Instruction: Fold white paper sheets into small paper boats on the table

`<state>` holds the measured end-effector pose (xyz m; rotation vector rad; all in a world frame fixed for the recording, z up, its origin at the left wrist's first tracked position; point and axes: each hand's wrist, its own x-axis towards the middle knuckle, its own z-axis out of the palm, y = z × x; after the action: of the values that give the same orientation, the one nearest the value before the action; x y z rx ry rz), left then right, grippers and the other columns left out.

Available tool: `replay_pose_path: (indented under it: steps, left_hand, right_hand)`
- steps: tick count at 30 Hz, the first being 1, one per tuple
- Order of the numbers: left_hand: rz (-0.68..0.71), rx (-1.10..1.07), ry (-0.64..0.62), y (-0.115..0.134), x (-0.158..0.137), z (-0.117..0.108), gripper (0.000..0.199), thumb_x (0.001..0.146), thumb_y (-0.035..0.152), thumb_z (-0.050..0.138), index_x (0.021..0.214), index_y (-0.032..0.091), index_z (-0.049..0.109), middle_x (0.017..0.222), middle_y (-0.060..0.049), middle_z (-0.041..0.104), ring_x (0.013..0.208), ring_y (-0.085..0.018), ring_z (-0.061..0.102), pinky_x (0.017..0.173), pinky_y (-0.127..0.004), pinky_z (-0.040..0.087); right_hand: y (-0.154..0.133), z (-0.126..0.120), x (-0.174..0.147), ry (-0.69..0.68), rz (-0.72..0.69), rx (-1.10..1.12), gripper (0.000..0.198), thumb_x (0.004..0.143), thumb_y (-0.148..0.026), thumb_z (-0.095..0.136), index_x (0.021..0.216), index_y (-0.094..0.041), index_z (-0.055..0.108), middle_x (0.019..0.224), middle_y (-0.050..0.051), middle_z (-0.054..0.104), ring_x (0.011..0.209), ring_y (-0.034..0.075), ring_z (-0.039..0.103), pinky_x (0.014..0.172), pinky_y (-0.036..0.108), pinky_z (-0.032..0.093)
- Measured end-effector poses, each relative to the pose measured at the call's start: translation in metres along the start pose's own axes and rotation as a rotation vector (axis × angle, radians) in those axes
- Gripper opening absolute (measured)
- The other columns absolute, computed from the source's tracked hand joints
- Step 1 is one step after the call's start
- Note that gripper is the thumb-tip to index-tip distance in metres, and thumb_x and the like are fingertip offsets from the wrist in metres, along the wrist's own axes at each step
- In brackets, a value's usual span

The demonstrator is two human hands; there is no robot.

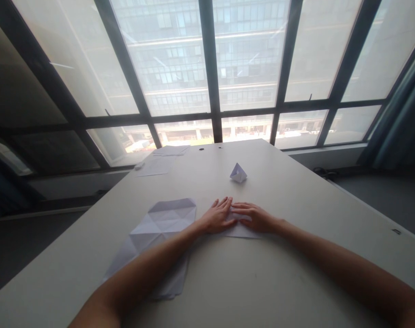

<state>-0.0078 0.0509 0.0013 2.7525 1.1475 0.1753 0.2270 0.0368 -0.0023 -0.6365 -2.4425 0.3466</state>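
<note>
A folded sheet of white paper (pixel 242 231) lies flat on the table in front of me, partly covered by both hands. My left hand (pixel 219 217) rests on its left side, fingers stretched out and pointing away from me. From the other side, my right hand (pixel 257 216) lies on the paper with its fingers extended toward the left hand. The fingertips of the two hands almost meet. Just beyond them stands a small folded paper boat (pixel 238 173). Under my left forearm is a creased, unfolded sheet (pixel 173 216) on top of other paper.
More white sheets (pixel 154 167) lie at the table's far left, with a small white object (pixel 139 166) beside them. The white table (pixel 296 273) reaches toward large framed windows (pixel 245 59). Curtains (pixel 399 114) hang at the sides.
</note>
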Motion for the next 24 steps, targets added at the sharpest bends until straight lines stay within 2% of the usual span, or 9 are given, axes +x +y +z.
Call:
replay_pose_path:
  steps: [2, 5, 12, 16, 18, 20, 24]
  left_hand:
    - [0.009, 0.005, 0.001, 0.000, 0.001, 0.000, 0.084, 0.091, 0.070, 0.028, 0.156, 0.018, 0.012, 0.160, -0.009, 0.017, 0.148, -0.025, 0.012, 0.120, -0.043, 0.008]
    - [0.004, 0.017, 0.006, -0.002, 0.002, -0.001, 0.078, 0.093, 0.069, 0.025, 0.155, 0.022, 0.017, 0.160, -0.006, 0.018, 0.148, -0.025, 0.012, 0.119, -0.043, 0.009]
    - [-0.009, 0.065, -0.009, -0.003, 0.003, 0.001, 0.073, 0.096, 0.061, 0.026, 0.155, 0.019, 0.017, 0.161, -0.007, 0.017, 0.148, -0.025, 0.011, 0.119, -0.043, 0.011]
    - [-0.005, 0.058, -0.020, -0.002, 0.002, -0.001, 0.070, 0.096, 0.060, 0.030, 0.155, 0.023, 0.018, 0.161, -0.005, 0.015, 0.148, -0.026, 0.011, 0.119, -0.044, 0.011]
    - [0.003, 0.056, -0.022, -0.002, 0.001, -0.002, 0.067, 0.096, 0.059, 0.031, 0.154, 0.028, 0.022, 0.161, -0.004, 0.015, 0.148, -0.026, 0.012, 0.119, -0.045, 0.012]
    - [0.006, 0.059, -0.017, -0.001, 0.001, -0.002, 0.065, 0.096, 0.059, 0.031, 0.153, 0.029, 0.024, 0.161, -0.003, 0.016, 0.148, -0.027, 0.012, 0.119, -0.046, 0.013]
    - [0.009, 0.053, -0.005, -0.002, 0.001, -0.001, 0.069, 0.095, 0.059, 0.032, 0.154, 0.025, 0.020, 0.161, -0.005, 0.018, 0.148, -0.026, 0.013, 0.119, -0.045, 0.013]
  right_hand:
    - [-0.001, -0.001, 0.001, -0.070, 0.015, 0.010, 0.053, 0.089, -0.023, 0.058, 0.141, -0.028, 0.048, 0.149, 0.006, 0.045, 0.138, 0.022, 0.039, 0.115, 0.043, 0.030]
    - [-0.001, -0.004, 0.003, -0.123, 0.044, -0.005, 0.042, 0.092, -0.025, 0.054, 0.135, -0.028, 0.056, 0.146, 0.006, 0.047, 0.139, 0.021, 0.038, 0.117, 0.046, 0.026]
    - [-0.006, -0.011, 0.002, -0.123, 0.082, 0.071, 0.028, 0.095, -0.025, 0.048, 0.109, -0.028, 0.072, 0.122, 0.003, 0.068, 0.124, 0.019, 0.056, 0.115, 0.044, 0.030]
    - [-0.007, -0.009, -0.001, -0.068, 0.153, 0.137, 0.027, 0.094, -0.033, 0.050, 0.100, -0.026, 0.076, 0.114, 0.006, 0.072, 0.112, 0.023, 0.065, 0.105, 0.042, 0.043]
    - [-0.007, -0.008, -0.001, -0.043, 0.157, 0.141, 0.028, 0.094, -0.033, 0.050, 0.101, -0.025, 0.075, 0.113, 0.006, 0.072, 0.109, 0.023, 0.066, 0.100, 0.039, 0.048]
    - [-0.007, -0.006, 0.000, -0.040, 0.125, 0.112, 0.028, 0.094, -0.030, 0.049, 0.106, -0.024, 0.074, 0.118, 0.006, 0.070, 0.114, 0.021, 0.063, 0.102, 0.037, 0.046]
    - [-0.004, -0.004, 0.002, -0.108, 0.125, -0.034, 0.035, 0.094, -0.028, 0.050, 0.127, -0.028, 0.063, 0.140, 0.005, 0.055, 0.134, 0.022, 0.046, 0.114, 0.046, 0.030]
